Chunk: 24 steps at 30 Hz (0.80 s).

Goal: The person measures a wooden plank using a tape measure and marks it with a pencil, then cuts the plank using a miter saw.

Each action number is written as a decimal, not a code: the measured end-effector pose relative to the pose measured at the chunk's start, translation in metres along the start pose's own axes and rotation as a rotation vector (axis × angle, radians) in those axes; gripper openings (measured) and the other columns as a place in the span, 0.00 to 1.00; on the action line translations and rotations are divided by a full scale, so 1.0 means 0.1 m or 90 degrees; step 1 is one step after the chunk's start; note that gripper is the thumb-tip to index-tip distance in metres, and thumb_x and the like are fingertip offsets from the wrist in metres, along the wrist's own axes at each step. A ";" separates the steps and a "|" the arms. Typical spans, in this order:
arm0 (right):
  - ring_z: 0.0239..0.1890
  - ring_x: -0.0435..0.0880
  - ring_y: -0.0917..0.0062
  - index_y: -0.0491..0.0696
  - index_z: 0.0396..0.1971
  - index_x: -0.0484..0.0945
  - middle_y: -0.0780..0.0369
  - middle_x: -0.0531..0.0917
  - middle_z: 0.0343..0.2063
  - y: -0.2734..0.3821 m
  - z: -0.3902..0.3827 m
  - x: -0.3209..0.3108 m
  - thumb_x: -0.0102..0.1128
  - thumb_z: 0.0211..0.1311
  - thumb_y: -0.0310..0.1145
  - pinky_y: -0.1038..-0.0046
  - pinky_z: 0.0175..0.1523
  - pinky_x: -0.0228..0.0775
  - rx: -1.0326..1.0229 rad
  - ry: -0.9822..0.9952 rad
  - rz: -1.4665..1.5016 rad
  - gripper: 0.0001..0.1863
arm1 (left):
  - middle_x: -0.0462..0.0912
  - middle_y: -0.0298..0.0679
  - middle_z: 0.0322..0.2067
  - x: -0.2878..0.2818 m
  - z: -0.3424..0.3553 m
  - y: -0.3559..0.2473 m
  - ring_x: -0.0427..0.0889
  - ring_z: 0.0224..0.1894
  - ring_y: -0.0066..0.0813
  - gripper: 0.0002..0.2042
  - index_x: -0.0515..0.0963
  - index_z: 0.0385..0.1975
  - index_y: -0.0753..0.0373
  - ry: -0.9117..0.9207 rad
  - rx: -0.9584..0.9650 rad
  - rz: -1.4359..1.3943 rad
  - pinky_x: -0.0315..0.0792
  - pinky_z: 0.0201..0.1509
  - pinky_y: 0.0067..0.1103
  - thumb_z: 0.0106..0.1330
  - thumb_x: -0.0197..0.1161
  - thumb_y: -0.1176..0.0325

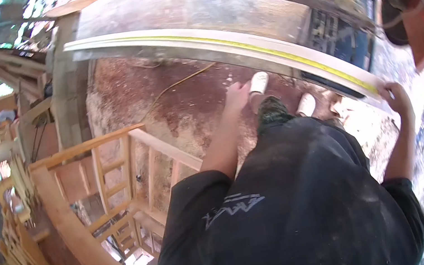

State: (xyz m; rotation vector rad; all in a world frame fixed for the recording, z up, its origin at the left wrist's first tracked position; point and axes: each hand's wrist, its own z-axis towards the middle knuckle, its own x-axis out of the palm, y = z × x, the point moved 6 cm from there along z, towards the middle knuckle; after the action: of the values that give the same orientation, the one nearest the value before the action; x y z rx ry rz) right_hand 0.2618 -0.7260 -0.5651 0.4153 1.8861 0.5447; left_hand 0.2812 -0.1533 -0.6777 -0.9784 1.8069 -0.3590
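Observation:
A long pale board (207,41) spans the upper view, with a yellow tape measure (319,63) stretched along it. My right hand (394,96) grips the right end of the tape at the board's edge. My left hand (238,92) hangs below the board near my white shoes (258,83), its fingers loosely bent and apart, with nothing visible in it. The board lies along the near edge of a pale work surface (161,2).
A wooden frame structure (170,150) stands at my lower left, beside stacked timber (8,69). A rusty orange machine (417,39) sits at the upper right. A yellow cord (180,82) crosses the stained floor (129,82).

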 end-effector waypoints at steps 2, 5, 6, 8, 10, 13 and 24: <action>0.34 0.82 0.56 0.41 0.31 0.82 0.50 0.83 0.29 0.07 0.04 -0.04 0.61 0.59 0.38 0.64 0.42 0.72 -0.041 -0.009 -0.046 0.13 | 0.84 0.48 0.29 0.27 -0.23 0.51 0.82 0.35 0.33 0.23 0.81 0.38 0.69 0.046 -0.014 -0.100 0.73 0.42 0.30 0.61 0.61 0.50; 0.35 0.83 0.59 0.41 0.32 0.83 0.50 0.84 0.31 0.10 0.01 -0.09 0.63 0.56 0.38 0.64 0.44 0.73 0.030 -0.050 -0.063 0.14 | 0.82 0.55 0.43 0.61 -0.70 1.07 0.79 0.49 0.53 0.23 0.79 0.47 0.63 0.291 -0.112 0.219 0.70 0.54 0.39 0.65 0.52 0.49; 0.36 0.83 0.60 0.42 0.33 0.83 0.50 0.84 0.32 0.17 0.05 -0.11 0.64 0.54 0.38 0.64 0.44 0.73 0.063 -0.012 -0.023 0.14 | 0.79 0.54 0.49 0.66 -0.83 1.88 0.77 0.53 0.52 0.25 0.78 0.50 0.63 0.245 -0.051 0.244 0.69 0.57 0.37 0.65 0.50 0.48; 0.36 0.83 0.60 0.42 0.34 0.83 0.50 0.84 0.32 0.11 0.01 -0.13 0.65 0.53 0.38 0.64 0.44 0.73 0.127 -0.009 -0.023 0.15 | 0.75 0.53 0.56 0.93 -1.03 2.37 0.74 0.59 0.50 0.27 0.77 0.53 0.65 0.216 -0.096 0.301 0.67 0.61 0.36 0.65 0.50 0.48; 0.31 0.82 0.60 0.39 0.30 0.83 0.50 0.83 0.27 0.15 -0.02 -0.10 0.64 0.52 0.36 0.64 0.40 0.72 0.150 -0.039 -0.019 0.14 | 0.74 0.53 0.57 0.94 -1.25 2.19 0.73 0.60 0.48 0.27 0.76 0.53 0.66 0.210 -0.221 0.332 0.66 0.61 0.35 0.65 0.52 0.49; 0.31 0.82 0.61 0.40 0.30 0.83 0.50 0.83 0.27 0.22 -0.03 -0.13 0.64 0.52 0.37 0.65 0.41 0.72 0.189 -0.025 0.000 0.14 | 0.78 0.50 0.49 0.93 -1.34 2.12 0.77 0.52 0.45 0.25 0.78 0.48 0.68 0.227 -0.235 0.205 0.70 0.54 0.34 0.63 0.56 0.51; 0.30 0.83 0.64 0.42 0.30 0.83 0.51 0.83 0.26 0.14 -0.04 -0.08 0.65 0.52 0.38 0.66 0.40 0.72 0.090 -0.027 0.030 0.14 | 0.80 0.41 0.28 0.31 -0.34 -0.01 0.79 0.27 0.33 0.14 0.77 0.27 0.66 -0.003 -0.207 -0.642 0.72 0.29 0.28 0.66 0.59 0.60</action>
State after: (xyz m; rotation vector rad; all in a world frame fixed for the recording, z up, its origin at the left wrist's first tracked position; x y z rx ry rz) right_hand 0.2609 -0.7196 -0.5500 0.5609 1.8844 0.4315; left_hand 0.2467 -0.1839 -0.6815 -2.0900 1.2529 -0.6724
